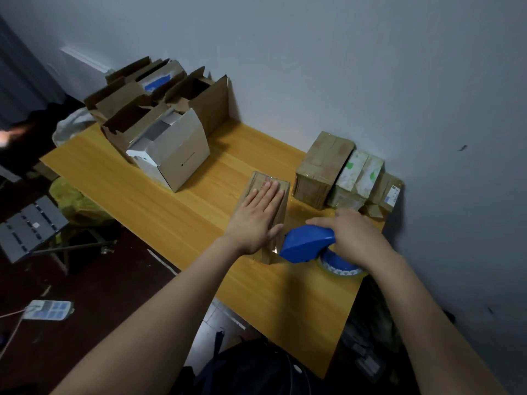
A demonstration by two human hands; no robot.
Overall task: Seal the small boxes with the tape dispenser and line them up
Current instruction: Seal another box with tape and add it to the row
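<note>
Box (pixel 256 179) under left hand (pixel 258 215), fingers (pixel 271 193) flat; right hand (pixel 356 238), fingers (pixel 319 221) wrapped round tape dispenser (pixel 305 243) at its 5 o'clock, should pull straight while left presses firmly.

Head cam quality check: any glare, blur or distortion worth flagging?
Head view: dim, bluish light; wide-angle distortion tilts and stretches the table; small glare off clear tape beside the tape dispenser; orange flare at far left edge; left hand on the box slightly soft.
</note>
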